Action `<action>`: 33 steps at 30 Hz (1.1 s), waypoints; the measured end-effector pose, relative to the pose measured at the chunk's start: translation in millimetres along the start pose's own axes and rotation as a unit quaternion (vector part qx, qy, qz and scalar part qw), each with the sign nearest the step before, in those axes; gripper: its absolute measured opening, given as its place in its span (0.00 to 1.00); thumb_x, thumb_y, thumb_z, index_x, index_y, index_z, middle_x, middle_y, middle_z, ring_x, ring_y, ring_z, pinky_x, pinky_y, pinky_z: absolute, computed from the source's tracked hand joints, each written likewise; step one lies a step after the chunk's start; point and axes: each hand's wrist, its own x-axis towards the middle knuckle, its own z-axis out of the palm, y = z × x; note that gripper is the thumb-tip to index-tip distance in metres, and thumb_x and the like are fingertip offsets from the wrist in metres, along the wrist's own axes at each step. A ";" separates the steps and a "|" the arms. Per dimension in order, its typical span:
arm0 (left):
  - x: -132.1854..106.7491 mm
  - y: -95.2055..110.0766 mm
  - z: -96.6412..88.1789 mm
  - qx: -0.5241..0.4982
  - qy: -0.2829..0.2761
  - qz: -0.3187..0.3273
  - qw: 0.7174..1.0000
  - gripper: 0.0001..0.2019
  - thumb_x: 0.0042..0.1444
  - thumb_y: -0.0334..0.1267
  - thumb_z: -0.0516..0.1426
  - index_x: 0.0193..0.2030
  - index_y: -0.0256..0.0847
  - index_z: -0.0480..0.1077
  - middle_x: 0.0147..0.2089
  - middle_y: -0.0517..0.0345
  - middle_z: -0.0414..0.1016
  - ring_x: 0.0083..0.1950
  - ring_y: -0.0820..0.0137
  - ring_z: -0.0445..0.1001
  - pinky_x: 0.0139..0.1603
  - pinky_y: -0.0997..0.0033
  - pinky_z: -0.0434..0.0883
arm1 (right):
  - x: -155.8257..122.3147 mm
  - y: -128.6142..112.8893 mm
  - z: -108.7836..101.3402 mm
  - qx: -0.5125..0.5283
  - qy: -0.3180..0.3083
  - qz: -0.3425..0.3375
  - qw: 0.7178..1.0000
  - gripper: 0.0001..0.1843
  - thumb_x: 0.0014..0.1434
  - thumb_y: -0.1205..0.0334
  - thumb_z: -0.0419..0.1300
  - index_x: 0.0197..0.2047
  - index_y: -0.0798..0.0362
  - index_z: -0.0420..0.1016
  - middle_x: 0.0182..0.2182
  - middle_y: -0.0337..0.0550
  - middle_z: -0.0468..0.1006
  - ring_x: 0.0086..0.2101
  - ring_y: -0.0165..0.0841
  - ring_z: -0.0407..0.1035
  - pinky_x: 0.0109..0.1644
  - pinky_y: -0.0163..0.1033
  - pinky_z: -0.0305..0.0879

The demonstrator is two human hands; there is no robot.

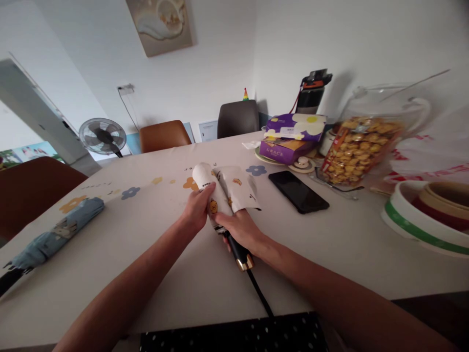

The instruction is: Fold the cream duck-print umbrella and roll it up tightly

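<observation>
A white folding umbrella with small yellow duck prints lies slanted between my hands above the table. Its cloth is partly wrapped, and one loose flap stands out on the right. My left hand grips the rolled cloth from the left, thumb pressed on top. Lower down, my right hand is closed round the umbrella near its black handle, with the thumb on the cloth and fingers partly hidden beneath. The handle ends in a gold band, and a black wrist strap hangs toward me.
A folded blue umbrella lies at the left. On the right are a black phone, glasses, a purple tissue pack, a snack jar, a bottle and tape rolls. Chairs stand beyond the table.
</observation>
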 end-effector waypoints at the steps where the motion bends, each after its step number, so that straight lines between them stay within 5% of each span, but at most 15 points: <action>1: 1.0 -0.1 -1.3 -0.019 -0.012 -0.014 1.000 0.11 0.48 0.40 0.60 0.30 0.33 0.68 0.28 0.49 0.72 0.34 0.65 0.72 0.37 0.66 0.71 | -1.2 -0.8 0.5 0.007 -0.011 0.015 1.000 0.09 0.53 0.57 0.58 0.33 0.54 0.65 0.14 0.35 0.65 0.13 0.28 0.62 0.11 0.31 0.60; 9: 0.9 0.2 -8.5 -0.064 -0.114 -0.096 0.987 0.19 0.50 0.49 0.56 0.41 0.34 0.69 0.35 0.45 0.75 0.43 0.56 0.74 0.46 0.56 0.71 | -6.1 -1.9 3.8 0.045 -0.067 0.031 0.996 0.12 0.54 0.54 0.56 0.28 0.56 0.67 0.11 0.36 0.65 0.11 0.27 0.59 0.12 0.32 0.60; 16: -2.8 2.4 -9.8 -0.115 -0.089 -0.129 0.981 0.18 0.50 0.40 0.54 0.45 0.30 0.69 0.35 0.45 0.76 0.41 0.57 0.75 0.46 0.56 0.72 | -2.2 -0.2 5.5 0.025 -0.090 0.027 0.995 0.20 0.55 0.48 0.57 0.32 0.59 0.71 0.17 0.43 0.71 0.14 0.31 0.65 0.14 0.35 0.65; 20: 0.4 9.2 -21.0 -0.109 -0.061 -0.115 0.985 0.17 0.49 0.38 0.54 0.45 0.31 0.68 0.33 0.46 0.76 0.38 0.58 0.76 0.44 0.56 0.73 | 3.8 -5.3 -3.0 0.004 0.029 -0.052 0.998 0.21 0.54 0.47 0.57 0.41 0.57 0.70 0.27 0.46 0.76 0.20 0.33 0.70 0.14 0.32 0.63; 22: 3.7 12.3 -27.1 -0.108 -0.042 -0.100 0.988 0.17 0.48 0.38 0.55 0.44 0.32 0.67 0.32 0.48 0.75 0.36 0.59 0.76 0.42 0.56 0.74 | 6.3 -7.6 -8.8 -0.033 0.082 -0.069 0.994 0.20 0.56 0.46 0.55 0.38 0.57 0.71 0.25 0.45 0.75 0.18 0.31 0.69 0.14 0.31 0.60; 27: 9.7 13.8 -34.0 -0.119 -0.031 -0.081 0.989 0.15 0.48 0.37 0.56 0.43 0.34 0.68 0.31 0.51 0.75 0.34 0.62 0.75 0.40 0.59 0.75 | 8.9 -8.6 -16.9 -0.162 0.128 -0.116 0.972 0.28 0.62 0.46 0.45 0.20 0.56 0.66 0.13 0.43 0.66 0.15 0.27 0.61 0.19 0.31 0.58; 33: 7.3 13.8 -31.7 -0.116 -0.027 -0.114 0.986 0.16 0.49 0.35 0.55 0.45 0.32 0.67 0.26 0.53 0.73 0.27 0.66 0.74 0.36 0.62 0.75 | 11.5 -6.0 -15.5 -0.203 0.200 -0.208 0.936 0.26 0.61 0.46 0.44 0.25 0.56 0.69 0.21 0.45 0.72 0.26 0.34 0.68 0.30 0.35 0.62</action>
